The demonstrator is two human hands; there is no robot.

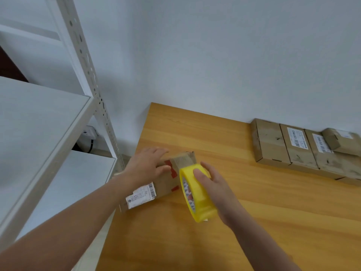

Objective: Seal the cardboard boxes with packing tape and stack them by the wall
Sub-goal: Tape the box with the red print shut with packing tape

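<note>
A small cardboard box with a white label and red marks lies near the left edge of the wooden table. My left hand rests flat on top of the box with straight fingers. My right hand grips a yellow roll of packing tape held upright against the box's right side. The box's far end shows a raised torn flap.
Several cardboard boxes lie in a row against the white wall at the table's back right, one smaller box on top. A white metal shelving unit stands to the left of the table.
</note>
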